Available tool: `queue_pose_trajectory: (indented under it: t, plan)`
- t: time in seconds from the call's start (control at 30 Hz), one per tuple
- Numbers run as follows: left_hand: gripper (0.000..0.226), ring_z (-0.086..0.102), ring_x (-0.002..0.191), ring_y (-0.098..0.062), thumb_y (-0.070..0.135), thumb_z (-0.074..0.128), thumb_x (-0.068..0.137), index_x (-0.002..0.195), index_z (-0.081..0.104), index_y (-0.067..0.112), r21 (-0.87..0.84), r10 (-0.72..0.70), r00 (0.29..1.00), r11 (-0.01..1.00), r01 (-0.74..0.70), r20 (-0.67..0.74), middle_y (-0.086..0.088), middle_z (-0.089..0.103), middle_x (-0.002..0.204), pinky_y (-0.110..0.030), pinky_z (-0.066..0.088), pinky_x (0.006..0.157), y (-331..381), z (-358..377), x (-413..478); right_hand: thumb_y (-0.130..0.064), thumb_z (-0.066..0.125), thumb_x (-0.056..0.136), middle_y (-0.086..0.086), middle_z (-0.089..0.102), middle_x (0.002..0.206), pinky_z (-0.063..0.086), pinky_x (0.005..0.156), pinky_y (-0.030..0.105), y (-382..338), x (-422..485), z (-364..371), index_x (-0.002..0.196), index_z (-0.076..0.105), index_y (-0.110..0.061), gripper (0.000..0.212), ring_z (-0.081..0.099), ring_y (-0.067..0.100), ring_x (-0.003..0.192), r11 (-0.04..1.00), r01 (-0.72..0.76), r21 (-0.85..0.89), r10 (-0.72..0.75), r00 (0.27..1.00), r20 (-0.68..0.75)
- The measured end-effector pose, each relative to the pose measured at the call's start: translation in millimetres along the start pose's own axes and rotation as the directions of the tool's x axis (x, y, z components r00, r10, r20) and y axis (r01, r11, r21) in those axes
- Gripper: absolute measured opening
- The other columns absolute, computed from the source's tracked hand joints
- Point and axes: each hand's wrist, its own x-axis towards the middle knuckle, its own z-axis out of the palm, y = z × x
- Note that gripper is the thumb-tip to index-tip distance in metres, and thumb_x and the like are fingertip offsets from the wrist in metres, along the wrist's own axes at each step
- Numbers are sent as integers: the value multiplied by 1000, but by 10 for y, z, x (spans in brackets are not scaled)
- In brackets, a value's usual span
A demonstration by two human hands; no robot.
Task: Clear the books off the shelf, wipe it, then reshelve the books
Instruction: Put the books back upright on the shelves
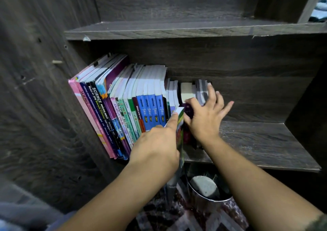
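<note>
My left hand (157, 142) grips a thin green book (180, 124) at centre frame, beside the row of books (123, 107) on the shelf (256, 142). My right hand (205, 119), fingers spread, presses the row's end.

The books (123, 107) stand spines out on the left part of the dark wood-grain shelf (256, 142), leaning left against its side wall, a pink book (92, 117) first, four blue ones (153, 114) midway. My left hand (155, 142) grips a thin green book (180, 130) drawn partly past the shelf's front edge. My right hand (205, 117), fingers spread, touches the dark purple book (188, 110) and the grey checked one (201, 91) at the row's right end.
</note>
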Motion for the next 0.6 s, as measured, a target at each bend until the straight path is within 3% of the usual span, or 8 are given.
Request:
queue_pose_trajectory:
  t: [0.13,0.23,0.33,0.4,0.5,0.6]
  plan:
    - [85,53,111,-27,23,51,94,151,-10,43,-18,0,1000,1000,0,10,-1,47,125,-39,45,92,57,39,12,-45,49,75,11,14,152,13,106,73,-72,-4,32,93,63,-28,28,21,37,131,993,-72,91,78,995,-55]
    - [82,53,111,-27,24,50,95,152,-7,41,-29,19,999,999,-20,-26,-1,46,124,-39,45,92,85,36,-3,-33,65,72,9,5,154,14,108,71,-61,11,47,97,59,-28,26,17,38,134,985,-138,107,143,989,-48]
    - [81,54,109,-27,26,49,95,152,-6,42,-52,39,997,998,-43,-67,-1,45,124,-39,44,93,120,27,-41,-40,66,68,11,-4,155,12,106,73,19,14,35,104,58,-26,40,11,46,138,988,-153,36,154,988,-24]
    - [79,54,108,-26,28,48,96,151,-7,41,-64,37,991,997,-45,-130,-1,44,125,-40,44,93,152,46,-69,-47,66,66,13,-2,156,21,103,73,88,21,1,106,57,-26,46,13,49,138,987,-159,-10,159,987,-30]
    - [78,57,103,-27,29,46,98,150,-11,39,-90,26,977,995,-46,-213,-1,41,124,-40,46,89,212,98,-102,-49,81,57,12,0,156,41,88,64,247,45,-75,104,57,-27,56,21,45,130,985,-173,-13,173,985,-15]
    - [77,57,97,-26,26,43,98,150,-12,39,-140,28,964,988,-67,-263,-1,41,119,-40,47,85,245,140,-89,-45,83,55,15,9,156,43,83,60,456,58,-143,101,59,-28,55,22,38,124,985,-174,13,174,985,-18]
